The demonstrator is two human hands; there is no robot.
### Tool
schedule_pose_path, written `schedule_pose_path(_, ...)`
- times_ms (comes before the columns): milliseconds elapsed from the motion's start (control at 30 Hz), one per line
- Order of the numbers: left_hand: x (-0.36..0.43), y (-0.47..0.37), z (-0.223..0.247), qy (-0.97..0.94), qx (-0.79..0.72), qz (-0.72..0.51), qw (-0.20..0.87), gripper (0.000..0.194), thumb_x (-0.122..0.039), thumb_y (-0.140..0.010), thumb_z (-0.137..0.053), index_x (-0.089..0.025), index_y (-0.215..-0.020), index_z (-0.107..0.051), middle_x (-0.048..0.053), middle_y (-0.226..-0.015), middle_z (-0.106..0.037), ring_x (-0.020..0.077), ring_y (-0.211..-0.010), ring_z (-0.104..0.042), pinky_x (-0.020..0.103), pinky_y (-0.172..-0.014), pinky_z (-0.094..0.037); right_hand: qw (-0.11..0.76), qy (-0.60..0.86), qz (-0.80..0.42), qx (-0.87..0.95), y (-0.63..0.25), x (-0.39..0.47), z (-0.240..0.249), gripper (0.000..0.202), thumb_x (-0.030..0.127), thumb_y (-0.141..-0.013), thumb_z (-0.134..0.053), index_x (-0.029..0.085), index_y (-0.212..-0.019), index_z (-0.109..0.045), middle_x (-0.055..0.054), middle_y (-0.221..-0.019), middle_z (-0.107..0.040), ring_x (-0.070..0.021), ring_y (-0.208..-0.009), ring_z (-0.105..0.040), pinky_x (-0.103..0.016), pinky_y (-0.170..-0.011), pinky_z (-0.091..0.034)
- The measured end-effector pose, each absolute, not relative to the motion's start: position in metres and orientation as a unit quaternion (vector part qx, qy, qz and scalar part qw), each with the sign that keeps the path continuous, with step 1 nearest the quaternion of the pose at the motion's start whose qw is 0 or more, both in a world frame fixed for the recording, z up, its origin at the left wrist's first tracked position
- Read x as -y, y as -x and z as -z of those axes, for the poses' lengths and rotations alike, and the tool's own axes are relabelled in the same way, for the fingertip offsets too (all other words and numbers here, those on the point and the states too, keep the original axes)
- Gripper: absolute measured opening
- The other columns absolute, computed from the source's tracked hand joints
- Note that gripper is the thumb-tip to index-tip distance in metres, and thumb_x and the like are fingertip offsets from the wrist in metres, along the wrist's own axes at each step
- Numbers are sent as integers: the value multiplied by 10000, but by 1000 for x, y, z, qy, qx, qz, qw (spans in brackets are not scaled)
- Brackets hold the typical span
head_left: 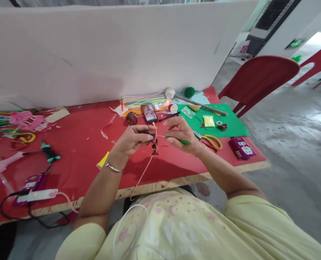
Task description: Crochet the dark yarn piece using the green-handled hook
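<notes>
My left hand point(135, 138) pinches a small dark multicoloured crochet piece point(154, 147) above the red table. A pink cord point(143, 172) hangs from the piece toward my lap. In my right hand point(180, 131) is a crochet hook with a green handle point(184, 142); its thin metal shaft reaches left to the crochet piece. The hook's tip is too small to make out. A ball of multicoloured yarn point(131, 118) lies just beyond my left hand, beside a phone point(149, 113) whose screen is partly blurred.
Yellow-handled scissors point(213, 141) lie right of my right hand, by a purple box point(242, 148). A green sheet point(231, 122) bears small packets and a long stick point(204, 105). Glue guns point(48, 151), cables and a power strip point(38, 195) occupy the left. A white panel point(108, 50) stands behind.
</notes>
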State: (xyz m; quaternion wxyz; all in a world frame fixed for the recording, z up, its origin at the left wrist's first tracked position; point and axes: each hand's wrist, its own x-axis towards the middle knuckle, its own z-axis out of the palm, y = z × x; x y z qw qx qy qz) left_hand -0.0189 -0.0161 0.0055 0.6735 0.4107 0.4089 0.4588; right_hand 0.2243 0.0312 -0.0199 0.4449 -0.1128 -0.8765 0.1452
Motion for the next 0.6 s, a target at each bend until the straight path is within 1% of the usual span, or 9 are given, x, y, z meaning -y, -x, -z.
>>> schedule_pose_path(100, 17, 20, -5, -415, -414, -452, 672, 404, -132, -566, -868, -127, -967, -823, 24, -638, -666, 54, -489, -495, 185, -459, -327, 444, 113, -218, 861, -227, -29, 14, 179, 343, -969, -604, 252, -1013, -751, -100, -1296, -572, -258, -1206, -561, -427, -918, -581)
schedule_pose_path(233, 16, 13, -4, -427, -410, -472, 653, 381, -136, -577, -856, -127, -956, -824, 26, -628, -673, 73, -490, -530, 200, -478, -369, 477, 194, -427, 744, -211, -22, 25, 309, 461, -975, -579, 226, -872, -750, -75, -1205, -617, -210, -1114, -610, -389, -957, -554)
schedule_pose_path(267, 16, 8, -3, -433, -408, -488, 639, 387, -144, -587, -853, -131, -972, -821, 28, -646, -682, 83, -505, -550, 207, -490, -390, 493, 216, -485, 689, -201, -19, 31, 340, 511, -963, -576, 225, -879, -740, -64, -1145, -633, -187, -1036, -625, -361, -918, -563)
schedule_pose_path(300, 16, 2, -1, -441, -409, -510, 614, 395, -153, -604, -848, -137, -997, -818, 31, -672, -694, 96, -530, -574, 215, -508, -416, 496, 235, -560, 621, -191, -16, 38, 364, 558, -964, -541, 241, -964, -722, -36, -1031, -636, -151, -875, -631, -325, -816, -578)
schedule_pose_path(367, 17, -12, 3, -456, -428, -568, 535, 438, -165, -628, -839, -167, -1065, -807, 28, -754, -722, 132, -629, -636, 241, -582, -487, 506, 267, -651, 499, -168, -9, 50, 433, 623, -955, -482, 257, -1069, -683, 16, -795, -581, -131, -714, -593, -289, -710, -567)
schedule_pose_path(433, 19, -26, 9, -469, -475, -614, 422, 426, -152, -668, -814, -194, -1092, -803, 21, -800, -727, 146, -734, -655, 246, -668, -522, 566, 317, -618, 443, -149, -1, 59, 423, 607, -968, -461, 254, -1058, -676, 17, -791, -578, -129, -746, -602, -286, -761, -568)
schedule_pose_path(500, 21, -35, 13, -448, -485, -646, 383, 420, -134, -665, -810, -207, -1079, -806, 4, -776, -704, 121, -721, -622, 213, -652, -498, 634, 359, -508, 459, -138, 7, 63, 409, 567, -991, -453, 238, -961, -694, -21, -915, -611, -148, -907, -626, -310, -875, -563)
schedule_pose_path(533, 21, -37, 14, -421, -477, -660, 400, 424, -135, -663, -810, -206, -1081, -802, -6, -738, -684, 102, -671, -594, 195, -605, -470, 659, 368, -445, 482, -135, 10, 64, 412, 548, -1000, -451, 231, -919, -702, -45, -992, -615, -168, -1010, -620, -331, -928, -554)
schedule_pose_path(600, 21, -34, 13, -351, -443, -663, 492, 437, -150, -654, -816, -192, -1087, -790, -18, -672, -650, 60, -542, -501, 165, -486, -362, 679, 363, -336, 542, -136, 13, 65, 426, 524, -1010, -444, 224, -874, -714, -81, -1107, -599, -215, -1166, -578, -385, -997, -538)
